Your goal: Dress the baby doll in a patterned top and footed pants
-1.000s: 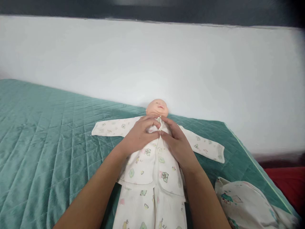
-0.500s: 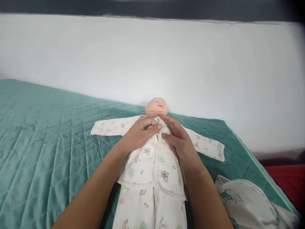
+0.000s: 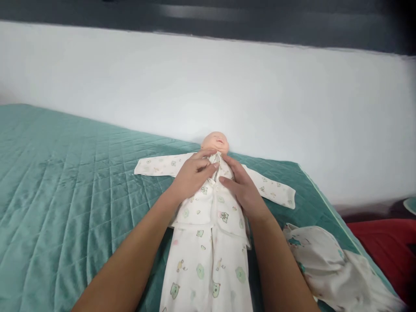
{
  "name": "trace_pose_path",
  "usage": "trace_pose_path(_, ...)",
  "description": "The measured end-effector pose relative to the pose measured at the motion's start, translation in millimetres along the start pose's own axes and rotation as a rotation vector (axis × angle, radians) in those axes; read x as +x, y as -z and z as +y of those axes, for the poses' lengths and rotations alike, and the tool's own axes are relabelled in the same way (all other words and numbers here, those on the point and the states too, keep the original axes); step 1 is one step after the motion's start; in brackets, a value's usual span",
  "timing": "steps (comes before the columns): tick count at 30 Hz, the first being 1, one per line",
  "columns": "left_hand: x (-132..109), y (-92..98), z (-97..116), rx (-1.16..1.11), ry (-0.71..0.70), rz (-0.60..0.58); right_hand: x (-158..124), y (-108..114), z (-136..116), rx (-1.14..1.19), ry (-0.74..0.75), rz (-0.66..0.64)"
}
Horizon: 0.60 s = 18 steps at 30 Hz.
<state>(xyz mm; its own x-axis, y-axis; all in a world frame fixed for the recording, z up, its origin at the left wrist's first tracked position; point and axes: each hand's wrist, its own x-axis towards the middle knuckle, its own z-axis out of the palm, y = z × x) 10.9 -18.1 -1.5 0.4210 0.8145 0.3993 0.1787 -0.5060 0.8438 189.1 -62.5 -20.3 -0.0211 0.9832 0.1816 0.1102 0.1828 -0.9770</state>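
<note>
A baby doll (image 3: 215, 141) lies on its back, its bald head near the wall. It is dressed in a white baby top (image 3: 198, 203) with a small animal print, its long sleeves stretched out to both sides. White pants (image 3: 208, 268) in the same print cover the lower body. At the neckline, my left hand (image 3: 195, 173) has thumb and fingers closed on the left edge of the front opening. My right hand (image 3: 242, 184) holds the opposite edge, its thumb below its fingers. A narrow gap shows between the edges; my fingers partly hide the collar.
Green quilted bedding (image 3: 81, 182) spreads under the doll. A crumpled white printed cloth (image 3: 325, 255) lies by my right forearm. Beyond the bed's right edge is a red item (image 3: 386, 247). A white wall (image 3: 208, 82) rises behind the head.
The view has shifted slightly, showing more of the pants and the crumpled cloth. Both hands stay at the neckline, with little change in their hold.
</note>
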Motion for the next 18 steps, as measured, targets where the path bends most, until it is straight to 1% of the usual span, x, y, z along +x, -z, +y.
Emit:
trace_pose_path(2, -12, -1.8, 1, 0.015, 0.016, 0.026, -15, -4, 4, -0.061, -0.031, 0.064)
trace_pose_path(4, -24, -2.2, 1, 0.054, 0.009, 0.026, -30, -7, 7, -0.082, -0.052, 0.102)
trace_pose_path(7, -33, 1.2, 2, 0.116, -0.038, -0.038, -42, -11, 8, -0.09, -0.077, 0.128)
trace_pose_path(12, -31, 12.2, -2, 0.129, -0.109, -0.196, -38, -11, 6, -0.128, -0.066, 0.135)
trace_pose_path(15, -28, 16.5, -5, 0.119, -0.136, -0.244, -36, -11, 6, -0.139, -0.065, 0.131)
trace_pose_path(18, -28, 18.8, -8, 0.094, -0.13, -0.271, -35, -10, 6, -0.148, -0.066, 0.125)
